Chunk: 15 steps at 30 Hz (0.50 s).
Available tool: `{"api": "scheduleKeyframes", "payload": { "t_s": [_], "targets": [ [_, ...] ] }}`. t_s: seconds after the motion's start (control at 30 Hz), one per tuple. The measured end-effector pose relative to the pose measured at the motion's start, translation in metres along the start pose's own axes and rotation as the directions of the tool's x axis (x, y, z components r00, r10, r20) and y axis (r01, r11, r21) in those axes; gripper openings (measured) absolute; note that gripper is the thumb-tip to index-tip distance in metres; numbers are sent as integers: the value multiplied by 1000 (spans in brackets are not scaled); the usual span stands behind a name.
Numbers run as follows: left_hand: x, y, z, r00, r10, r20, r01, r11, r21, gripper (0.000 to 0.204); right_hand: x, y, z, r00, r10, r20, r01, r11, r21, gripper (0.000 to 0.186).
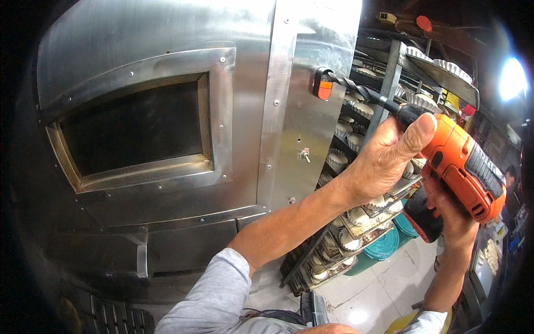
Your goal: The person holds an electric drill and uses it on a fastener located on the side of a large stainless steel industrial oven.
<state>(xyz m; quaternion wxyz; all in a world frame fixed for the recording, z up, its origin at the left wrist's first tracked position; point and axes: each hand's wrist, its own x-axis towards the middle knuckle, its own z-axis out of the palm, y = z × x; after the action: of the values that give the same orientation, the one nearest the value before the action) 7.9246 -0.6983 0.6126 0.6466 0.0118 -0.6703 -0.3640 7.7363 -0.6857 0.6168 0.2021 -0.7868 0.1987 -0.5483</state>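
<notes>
An orange and black cordless drill [457, 161] is held up at the right, its long spiral drill bit [361, 91] pointing left toward a steel panel [309, 125]. My left hand [392, 150] closes around the front of the drill by the black chuck [409, 114], thumb on top. Lower down, my right hand [451, 209] wraps the handle; its fingers are partly hidden behind the drill body. The bit's tip overlaps the upper edge of a black and orange fitting [322, 84] on the panel. I cannot tell whether they touch.
A large stainless-steel cabinet [239, 111] with a dark window [136, 125] fills the left. Below the fitting sits a toggle switch [304, 155]. Close behind my left arm stands a rack [392, 67] with trays of white baked goods in paper cups. Teal buckets [384, 245] stand on the tiled floor.
</notes>
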Motion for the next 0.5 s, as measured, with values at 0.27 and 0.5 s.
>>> {"api": "scheduleKeyframes", "payload": {
  "t_s": [0.27, 0.5],
  "targets": [
    [3, 6, 3, 997, -45, -55, 40, 995, -96, 71, 7, -11, 1, 999, 35, -22, -36, 997, -72, 22],
    [6, -2, -5, 1000, -31, 0, 31, 988, -149, 73, 15, -18, 3, 1000, 28, 2, -27, 986, -167, 20]
  ]
}}
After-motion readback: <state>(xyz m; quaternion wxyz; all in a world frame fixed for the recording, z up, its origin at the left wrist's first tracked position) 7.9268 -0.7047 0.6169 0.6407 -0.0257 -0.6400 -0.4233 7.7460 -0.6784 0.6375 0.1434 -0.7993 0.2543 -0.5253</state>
